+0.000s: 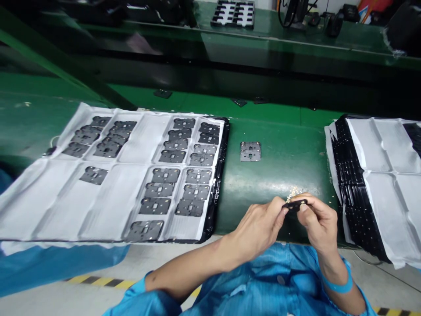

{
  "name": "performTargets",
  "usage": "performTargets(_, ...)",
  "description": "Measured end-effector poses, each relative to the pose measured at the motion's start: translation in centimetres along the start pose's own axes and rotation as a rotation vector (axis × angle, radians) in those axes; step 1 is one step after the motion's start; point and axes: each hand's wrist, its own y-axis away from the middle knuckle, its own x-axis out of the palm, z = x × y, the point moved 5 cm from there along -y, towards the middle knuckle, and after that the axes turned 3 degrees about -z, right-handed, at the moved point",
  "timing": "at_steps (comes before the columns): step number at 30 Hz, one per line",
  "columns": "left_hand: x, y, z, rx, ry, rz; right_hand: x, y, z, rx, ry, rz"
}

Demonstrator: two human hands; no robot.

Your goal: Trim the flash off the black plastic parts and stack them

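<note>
My left hand (259, 224) and my right hand (317, 219) meet over the near edge of the green bench and pinch one small flat black part (295, 205) between their fingertips, seen edge-on. A little pale cluster (293, 192) lies on the bench just behind it. To the left sits a black tray lined with white paper (33, 197), carrying several rows of flat dark grey parts (164, 175). A small stack of the same parts (250, 151) rests alone on the bench between the trays.
A tall stack of black trays topped with white paper (355, 184) stands at the right. The green bench (279, 171) runs across; behind it a raised shelf holds another black tray (234, 13) and dark equipment. Blue sleeves and a blue wristband (338, 286) are near.
</note>
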Motion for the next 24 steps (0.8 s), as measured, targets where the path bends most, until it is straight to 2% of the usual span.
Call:
performTargets(6, -0.1, -0.1, 0.0, 0.032, -0.055, -0.024, 0.2, -0.4, 0.2, -0.007, -0.067, -0.004)
performTargets(15, -0.2, 0.1, 0.1, 0.049, -0.023, -0.059, 0.3, -0.1, -0.4, -0.028, -0.064, -0.018)
performTargets(21, -0.4, -0.1, 0.2, 0.058, -0.011, -0.070, 0.4, 0.1, -0.8, 0.068, -0.192, 0.072)
performTargets(24, -0.3, -0.2, 0.2, 0.061, -0.019, -0.077, 0.5, -0.1, -0.6, 0.067, -0.192, 0.061)
